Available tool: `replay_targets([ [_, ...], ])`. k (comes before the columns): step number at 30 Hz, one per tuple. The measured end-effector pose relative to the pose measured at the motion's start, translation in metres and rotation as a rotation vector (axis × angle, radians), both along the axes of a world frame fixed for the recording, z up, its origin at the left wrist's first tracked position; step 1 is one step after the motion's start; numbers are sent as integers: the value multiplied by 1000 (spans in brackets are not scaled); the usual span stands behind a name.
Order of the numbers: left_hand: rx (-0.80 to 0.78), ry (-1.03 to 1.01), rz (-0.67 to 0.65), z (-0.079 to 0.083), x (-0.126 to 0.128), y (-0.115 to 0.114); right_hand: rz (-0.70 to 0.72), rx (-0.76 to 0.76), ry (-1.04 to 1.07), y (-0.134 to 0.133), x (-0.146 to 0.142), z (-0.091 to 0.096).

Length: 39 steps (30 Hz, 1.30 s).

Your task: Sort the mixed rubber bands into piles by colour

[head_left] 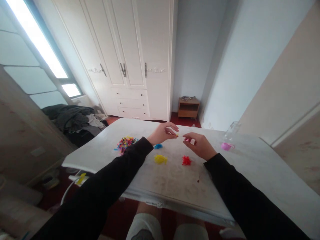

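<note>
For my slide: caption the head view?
Left hand and right hand above a table, near a yellow pile and red pile.

The top edge crops the wardrobe [157, 40]; mid-frame, the yellow speck [177, 135] at the left hand [163, 132] is too small to identify.

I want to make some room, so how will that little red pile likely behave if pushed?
The red pile would probably break up rather than slide whole, since its edge looks ragged. Its pieces look tiny, so they're likely light. The picture is too coarse to tell stiff from floppy.
</note>
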<state>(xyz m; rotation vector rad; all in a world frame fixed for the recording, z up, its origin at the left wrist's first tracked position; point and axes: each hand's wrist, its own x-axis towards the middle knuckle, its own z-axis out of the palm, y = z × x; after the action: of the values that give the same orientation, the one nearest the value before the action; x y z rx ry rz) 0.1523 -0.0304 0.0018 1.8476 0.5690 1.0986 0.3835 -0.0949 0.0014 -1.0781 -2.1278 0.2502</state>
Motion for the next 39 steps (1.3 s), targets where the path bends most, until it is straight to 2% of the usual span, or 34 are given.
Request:
replay_targets([
  [5, 15, 66, -94, -8, -1, -6, 34, -14, 27, -3, -6, 0],
  [9, 70, 129, -73, -12, -5, -15, 46, -18, -26, -7, -11, -1],
  [14, 37, 80, -75, -15, -6, -19, 60, -6, -67, -10, -15, 0],
  [22, 13, 39, -114, -10, -9, -24, 102, 15, -46, -15, -21, 3],
  [26, 16, 15, -93, -8, -8, -25, 104, 33, -36, -17, -22, 4],
  [31, -77, -75, -121, -9, -6, -23, 123, 96, 0, -18, -23, 6],
  [39, -209, -71, -161, -10, -4, -24, 170, 105, 61, -23, -27, 9],
])
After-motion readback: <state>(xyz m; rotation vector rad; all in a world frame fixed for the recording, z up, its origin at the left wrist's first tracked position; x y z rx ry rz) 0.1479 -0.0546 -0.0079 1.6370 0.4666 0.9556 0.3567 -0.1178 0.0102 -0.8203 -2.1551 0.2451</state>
